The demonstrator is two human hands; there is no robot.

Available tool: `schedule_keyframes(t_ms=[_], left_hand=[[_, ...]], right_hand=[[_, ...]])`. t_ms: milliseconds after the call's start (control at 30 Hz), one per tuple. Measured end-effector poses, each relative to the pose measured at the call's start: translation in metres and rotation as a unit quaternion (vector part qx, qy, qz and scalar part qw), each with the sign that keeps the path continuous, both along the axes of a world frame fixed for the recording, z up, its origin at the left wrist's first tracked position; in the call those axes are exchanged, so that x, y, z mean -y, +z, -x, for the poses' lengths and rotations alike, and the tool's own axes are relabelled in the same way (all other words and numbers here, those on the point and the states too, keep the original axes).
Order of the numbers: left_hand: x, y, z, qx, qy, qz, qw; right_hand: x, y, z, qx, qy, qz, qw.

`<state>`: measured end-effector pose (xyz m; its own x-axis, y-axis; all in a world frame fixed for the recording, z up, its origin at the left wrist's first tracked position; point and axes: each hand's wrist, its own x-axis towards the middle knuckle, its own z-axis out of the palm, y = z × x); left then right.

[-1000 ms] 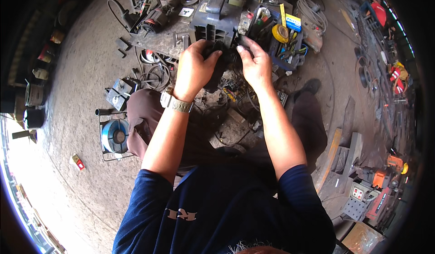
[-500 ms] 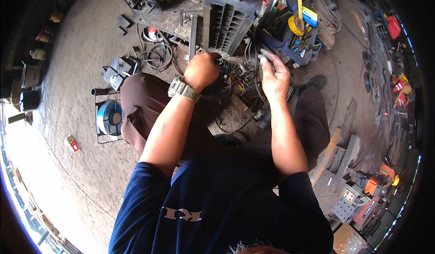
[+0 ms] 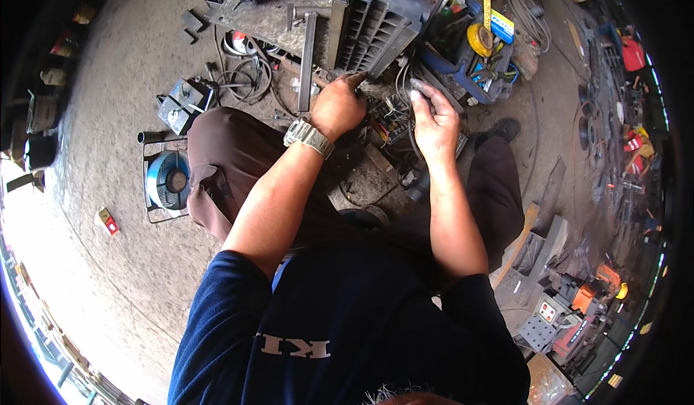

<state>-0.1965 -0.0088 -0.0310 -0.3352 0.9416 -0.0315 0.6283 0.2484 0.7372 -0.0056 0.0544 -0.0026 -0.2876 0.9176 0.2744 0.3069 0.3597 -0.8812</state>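
Grey bar [image 3: 307, 62] — just beside left hand [image 3: 338, 107]

L hand [image 3: 338, 109] fwd, R hand [image 3: 437, 127] half-curled

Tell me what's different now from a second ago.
The right hand has moved rightward, away from the dark ribbed case, whose ribs now show more. The left hand points toward its lower edge. Whether anything was let go is unclear. The yellow tape measure stays at the blue toolbox.

Pale lettering [image 3: 295, 347] stands on the navy shirt [image 3: 390, 300] and blue-yellow packet [image 3: 501, 27].
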Motion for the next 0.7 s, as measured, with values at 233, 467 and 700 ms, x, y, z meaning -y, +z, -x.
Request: schedule_keyframes(t_ms=[233, 467, 700], left_hand=[[-0.009, -0.01, 0.001, 0.106, 0.056, 0.021, 0.993], [-0.014, -0.018, -0.001, 0.12, 0.075, 0.003, 0.99], [-0.017, -0.015, -0.004, 0.09, 0.107, -0.055, 0.989]], right_hand=[[-0.009, 0.015, 0.02, -0.012, 0.01, 0.014, 1.0], [-0.028, 0.011, 0.02, 0.014, 0.027, -0.004, 1.0], [-0.026, 0.013, 0.026, 0.015, 0.013, -0.007, 1.0]])
